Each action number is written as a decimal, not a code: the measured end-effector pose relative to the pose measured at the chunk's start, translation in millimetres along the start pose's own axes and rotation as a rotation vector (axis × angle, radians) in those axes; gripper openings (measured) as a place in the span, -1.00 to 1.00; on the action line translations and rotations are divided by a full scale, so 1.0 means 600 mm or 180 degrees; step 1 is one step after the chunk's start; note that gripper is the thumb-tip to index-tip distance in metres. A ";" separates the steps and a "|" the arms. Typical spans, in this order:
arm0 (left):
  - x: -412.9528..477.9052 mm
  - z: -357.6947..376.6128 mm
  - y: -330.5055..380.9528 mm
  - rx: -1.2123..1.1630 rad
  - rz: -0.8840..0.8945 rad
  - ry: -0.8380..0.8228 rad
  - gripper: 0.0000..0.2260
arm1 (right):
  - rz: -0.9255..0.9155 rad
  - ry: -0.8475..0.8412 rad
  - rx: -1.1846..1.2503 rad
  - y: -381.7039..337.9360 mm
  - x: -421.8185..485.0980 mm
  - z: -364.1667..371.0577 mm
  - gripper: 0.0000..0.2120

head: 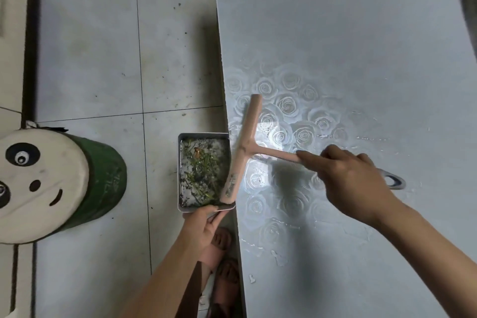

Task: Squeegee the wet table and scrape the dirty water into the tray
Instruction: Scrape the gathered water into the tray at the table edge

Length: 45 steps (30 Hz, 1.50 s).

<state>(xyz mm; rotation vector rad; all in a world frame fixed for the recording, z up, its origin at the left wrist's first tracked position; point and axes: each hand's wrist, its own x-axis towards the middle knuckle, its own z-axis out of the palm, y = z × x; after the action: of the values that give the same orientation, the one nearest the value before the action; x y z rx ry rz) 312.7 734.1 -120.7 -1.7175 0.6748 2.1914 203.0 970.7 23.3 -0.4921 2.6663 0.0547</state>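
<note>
While my right hand [353, 183] is closed round the handle of the squeegee [245, 148], its blade lies along the tabletop's [361, 46] edge at nine o'clock from that hand, the near end already overhanging the tray [204, 135]. My left hand [204, 224] pinches the tray's near rim from six o'clock, holding it just below and against the edge. The tray holds dirty water and green scraps, and looks fairly full to me.

The far end of the blade, up at twelve o'clock, reaches beyond the tray's far rim, so I judge water pushed off there would miss and land on the floor [103, 59]. A one-sided pinch on a loaded tray could also let it tip or slip away from the edge, spilling what is in it. Wet streaks lie at three o'clock from the blade and down near six o'clock, so more passes seem needed. My sandalled feet [222, 248] are right under the tray, in the way of any spill.
</note>
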 end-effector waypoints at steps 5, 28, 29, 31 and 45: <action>-0.014 0.012 0.004 0.0204 -0.0074 0.0109 -0.79 | -0.0073 -0.0325 -0.0072 -0.029 0.004 0.006 -0.36; -0.023 -0.089 -0.082 -0.0170 -0.0089 0.0063 -0.61 | 0.0723 0.0048 0.0170 0.098 -0.360 0.153 -0.44; -0.027 -0.093 -0.089 -0.0171 -0.0118 0.0062 -0.60 | 0.0652 -0.0002 0.0196 0.086 -0.350 0.158 -0.40; -0.029 -0.102 -0.103 -0.0187 -0.0179 0.0093 -0.64 | 0.0540 -0.0059 0.0314 0.052 -0.322 0.161 -0.34; -0.051 -0.114 -0.137 -0.0094 -0.0098 0.0158 -0.76 | 0.0684 -0.0114 0.0302 0.068 -0.356 0.160 -0.35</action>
<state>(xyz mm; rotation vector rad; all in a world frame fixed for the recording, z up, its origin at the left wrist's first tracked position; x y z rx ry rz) 417.7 770.9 -119.5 -1.7902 0.6264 2.1551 408.5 1090.8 23.4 -0.1718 2.6612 0.0002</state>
